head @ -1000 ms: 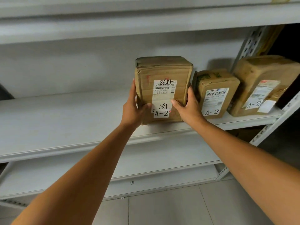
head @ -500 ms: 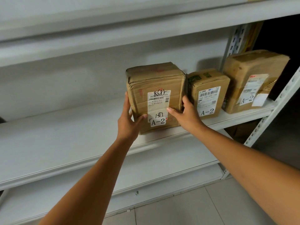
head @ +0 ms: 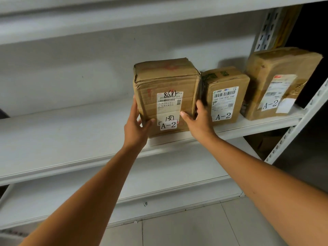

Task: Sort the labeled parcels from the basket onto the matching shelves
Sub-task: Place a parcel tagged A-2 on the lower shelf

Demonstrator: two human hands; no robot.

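Observation:
A brown cardboard parcel (head: 165,86) with a white A-2 label stands upright on the white shelf (head: 71,137), close to its front edge. My left hand (head: 135,126) grips its lower left side, thumb on the front. My right hand (head: 198,121) grips its lower right side, thumb on the front near the label. To its right stand two more A-2 parcels: a smaller one (head: 225,96) touching it and a larger one (head: 278,80) by the shelf post.
A lower white shelf (head: 159,185) lies below, a higher shelf (head: 124,20) above. The perforated metal upright (head: 301,125) frames the right end. Grey floor tiles (head: 177,231) show at the bottom. The A-2 shelf is bare to the left of the parcel.
The held parcel has gone further back onto the shelf and now stands beside the smaller A-2 parcel. Both hands stayed on its sides.

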